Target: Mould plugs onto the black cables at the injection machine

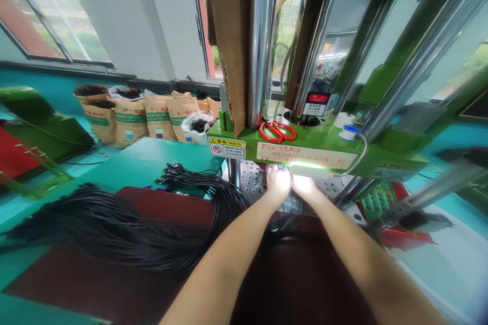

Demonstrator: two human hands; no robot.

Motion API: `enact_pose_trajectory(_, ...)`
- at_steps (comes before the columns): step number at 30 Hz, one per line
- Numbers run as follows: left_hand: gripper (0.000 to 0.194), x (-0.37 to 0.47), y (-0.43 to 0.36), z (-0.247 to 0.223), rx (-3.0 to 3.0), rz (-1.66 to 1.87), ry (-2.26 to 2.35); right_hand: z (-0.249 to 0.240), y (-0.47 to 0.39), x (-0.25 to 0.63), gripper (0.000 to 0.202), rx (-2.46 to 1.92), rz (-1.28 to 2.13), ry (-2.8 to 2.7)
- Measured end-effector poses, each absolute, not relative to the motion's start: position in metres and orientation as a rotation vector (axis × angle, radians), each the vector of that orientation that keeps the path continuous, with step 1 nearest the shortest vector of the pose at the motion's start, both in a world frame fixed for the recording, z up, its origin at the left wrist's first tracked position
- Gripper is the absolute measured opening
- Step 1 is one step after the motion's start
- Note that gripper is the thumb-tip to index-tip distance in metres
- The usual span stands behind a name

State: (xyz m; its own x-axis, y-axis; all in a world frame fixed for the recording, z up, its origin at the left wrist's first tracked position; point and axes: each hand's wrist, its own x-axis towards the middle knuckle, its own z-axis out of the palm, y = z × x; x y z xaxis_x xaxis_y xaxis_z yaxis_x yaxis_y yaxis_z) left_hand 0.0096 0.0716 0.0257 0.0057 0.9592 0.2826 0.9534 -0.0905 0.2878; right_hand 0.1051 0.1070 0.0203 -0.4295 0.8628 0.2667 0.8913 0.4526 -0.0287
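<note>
Both my hands reach under the green press head (320,148), side by side over the metal plate with holes (249,177). My left hand (279,181) is at the mould area, its fingers partly hidden and small. Just right of it, my right hand (305,186) is washed out by a bright lamp (309,168), and its fingers cannot be made out. Thin black cables (284,222) hang below my hands at the plate's front edge. A large bundle of black cables (125,228) lies to the left, its connector ends (173,172) near the press.
Red-handled scissors (277,131) and a white spool (348,132) rest on the press head. Steel columns (263,40) rise above it. Paper sacks (131,119) line the wall at left. A red tray (406,238) and a control panel (377,202) are on the right.
</note>
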Motion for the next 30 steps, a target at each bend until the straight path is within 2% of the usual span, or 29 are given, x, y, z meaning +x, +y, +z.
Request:
enact_pose_trajectory(11,0.029,0.007,0.078,0.030,2.356,0.651,2.092,0.026,0.098,0.132,0.036,-1.406,-0.144,-2.476)
enact_pose_trajectory(20,0.033,-0.021,0.072,0.013,2.633,0.712,1.756,0.023,0.092,0.142,0.033,-1.330,-0.092,-2.567)
enact_pose_trajectory(30,0.042,-0.022,0.095,-0.001,2.530,0.671,1.723,0.017,0.103,0.136,0.036,-1.413,-0.055,-2.567)
